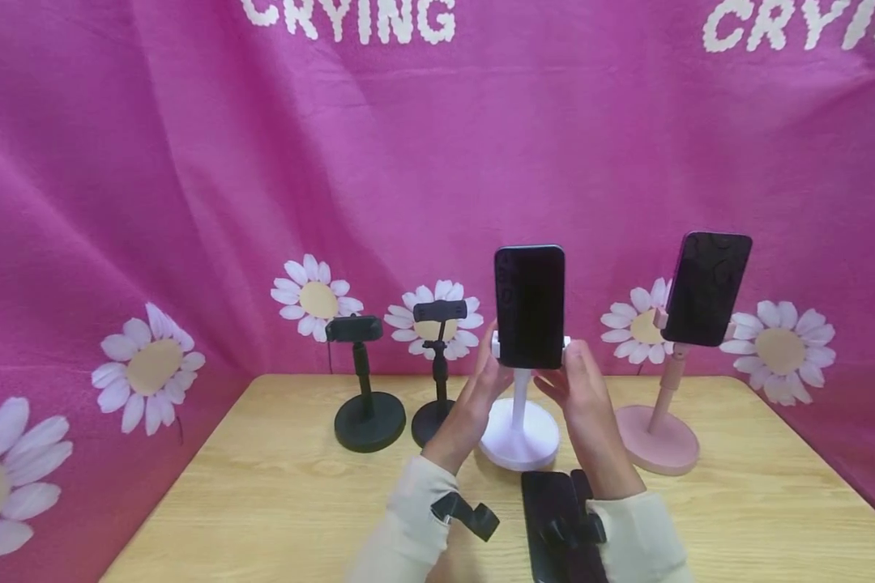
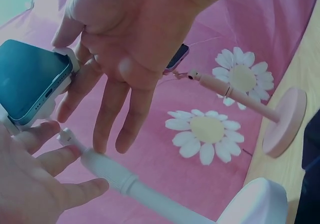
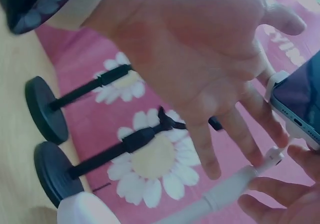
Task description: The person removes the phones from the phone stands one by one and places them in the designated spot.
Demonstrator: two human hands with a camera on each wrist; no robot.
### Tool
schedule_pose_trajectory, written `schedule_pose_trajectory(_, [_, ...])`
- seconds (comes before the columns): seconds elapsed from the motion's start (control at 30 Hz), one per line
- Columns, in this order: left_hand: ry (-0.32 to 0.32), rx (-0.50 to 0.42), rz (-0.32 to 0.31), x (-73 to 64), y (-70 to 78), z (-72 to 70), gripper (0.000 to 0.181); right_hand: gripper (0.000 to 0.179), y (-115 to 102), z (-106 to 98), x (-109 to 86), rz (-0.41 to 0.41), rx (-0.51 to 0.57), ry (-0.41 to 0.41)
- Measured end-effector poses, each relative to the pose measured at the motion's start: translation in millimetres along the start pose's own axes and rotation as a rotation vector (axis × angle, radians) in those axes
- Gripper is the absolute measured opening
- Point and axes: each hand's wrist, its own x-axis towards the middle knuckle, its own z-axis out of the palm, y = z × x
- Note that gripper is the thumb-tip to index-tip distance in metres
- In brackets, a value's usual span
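A dark-screened phone [image 1: 530,308] sits upright in the clamp of a white phone stand [image 1: 519,437]. My left hand [image 1: 477,397] is on the left of the clamp and my right hand [image 1: 586,405] on its right. In the right wrist view, the left hand [image 3: 200,58] has fingers spread and index finger by the clamp's side. The left wrist view shows the right hand [image 2: 135,38] with straight fingers, its thumb and index finger right at the clamp. The remaining fingers reach around the stand's neck without curling onto it.
Right of the white stand, a pink stand [image 1: 659,437] holds another phone [image 1: 707,287]. Two black stands, one farther left [image 1: 369,421] and one nearer [image 1: 441,368], stand on the left. A black phone [image 1: 544,502] lies on the wooden table [image 1: 262,486], partly overlapped by my right wrist strap.
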Motion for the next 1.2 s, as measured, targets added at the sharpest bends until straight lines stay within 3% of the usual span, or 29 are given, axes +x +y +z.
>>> schedule_pose_trajectory(0.1, [0.074, -0.011, 0.029, 16.2, -60.6, -10.2, 0.059, 0.041, -0.6, 9.8, -2.8, -0.02, -0.001, -0.017])
schedule_pose_trajectory(0.2, [0.084, 0.002, 0.061, 11.9, -82.0, -21.0, 0.061, 0.041, -1.6, 19.4, -7.5, -0.022, -0.012, -0.023])
schedule_pose_trajectory(0.4, [0.043, 0.073, 0.017, -12.3, -73.3, -32.3, 0.061, 0.044, -2.7, 32.3, -20.3, -0.046, -0.024, -0.066])
schedule_pose_trajectory(0.73, [0.008, 0.114, 0.066, -50.0, -68.0, -44.7, 0.06, 0.039, 1.6, 51.5, -42.5, -0.073, 0.044, -0.158])
schedule_pose_trajectory(0.83, [-0.005, 0.109, 0.087, -58.8, -69.5, -47.0, 0.059, 0.038, 4.0, 55.7, -47.9, -0.067, 0.048, -0.162])
schedule_pose_trajectory(1.0, [0.0, 0.109, 0.068, -72.2, -70.6, -48.9, 0.059, 0.039, 7.3, 60.0, -55.7, -0.066, 0.019, -0.197])
schedule_pose_trajectory(1.2, [-0.002, 0.112, 0.083, -78.8, -74.3, -49.8, 0.059, 0.037, 9.3, 59.8, -60.4, -0.108, -0.027, -0.224])
